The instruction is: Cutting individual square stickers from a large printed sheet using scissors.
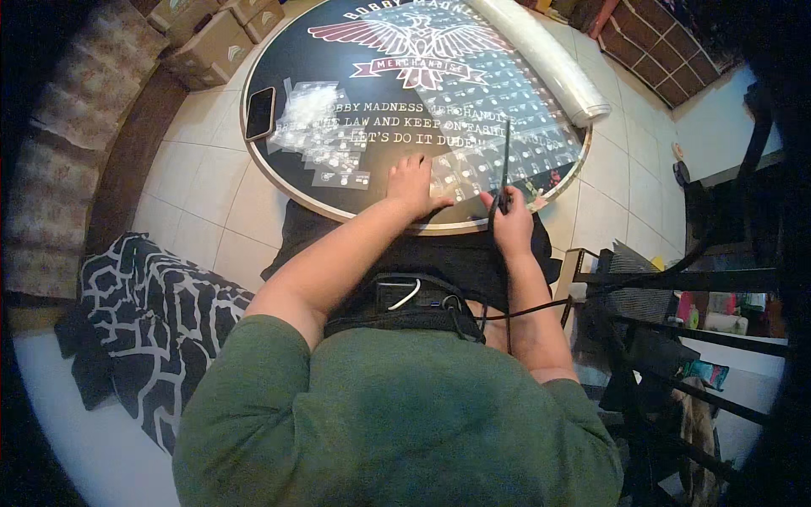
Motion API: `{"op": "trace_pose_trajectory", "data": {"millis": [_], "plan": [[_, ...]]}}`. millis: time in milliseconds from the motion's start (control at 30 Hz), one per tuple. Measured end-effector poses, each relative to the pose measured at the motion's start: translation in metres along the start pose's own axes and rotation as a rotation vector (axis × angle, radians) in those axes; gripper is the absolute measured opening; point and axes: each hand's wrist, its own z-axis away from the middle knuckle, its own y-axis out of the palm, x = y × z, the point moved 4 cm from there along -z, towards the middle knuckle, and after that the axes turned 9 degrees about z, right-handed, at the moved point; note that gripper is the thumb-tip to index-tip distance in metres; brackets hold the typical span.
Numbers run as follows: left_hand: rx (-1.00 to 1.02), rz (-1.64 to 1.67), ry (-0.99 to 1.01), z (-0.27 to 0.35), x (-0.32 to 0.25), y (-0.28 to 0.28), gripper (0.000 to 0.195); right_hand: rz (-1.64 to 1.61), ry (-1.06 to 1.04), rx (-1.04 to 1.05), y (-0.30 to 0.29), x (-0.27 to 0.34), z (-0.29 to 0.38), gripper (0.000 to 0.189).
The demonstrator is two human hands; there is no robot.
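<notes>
My left hand (410, 185) lies palm down near the front rim of a round black table (380, 199), its thumb stretched toward a clear printed plastic sheet (472, 166). It holds nothing. My right hand (514, 222) grips what look like dark scissors (506, 155), with the blades pointing away from me over the sheet's right part. The handles are mostly covered by my fingers. Cut pieces of the same printed film (329, 142) lie in an overlapping pile to the left of my left hand.
A thick roll of clear film (545, 63) lies along the table's right side. A phone (260, 113) rests at the left rim. Small colourful scraps (542, 198) lie near the right rim. Cardboard boxes (212, 51) stand far left; a black metal rack (678, 279) is at my right. A cable (532, 312) crosses my lap.
</notes>
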Motion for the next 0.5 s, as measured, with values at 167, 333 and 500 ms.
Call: {"op": "trace_pose_trajectory", "data": {"millis": [167, 333, 500], "plan": [[-0.039, 0.073, 0.001, -0.003, 0.008, 0.0, 0.07, -0.04, -0.027, 0.034, 0.004, 0.01, 0.004, 0.053], [-0.137, 0.201, 0.022, -0.009, 0.025, 0.005, 0.057, -0.148, -0.035, 0.073, 0.006, 0.01, 0.008, 0.056], [-0.203, 0.684, -0.042, -0.016, 0.04, 0.012, 0.052, -0.252, -0.037, 0.076, 0.02, -0.007, 0.006, 0.057]]}}
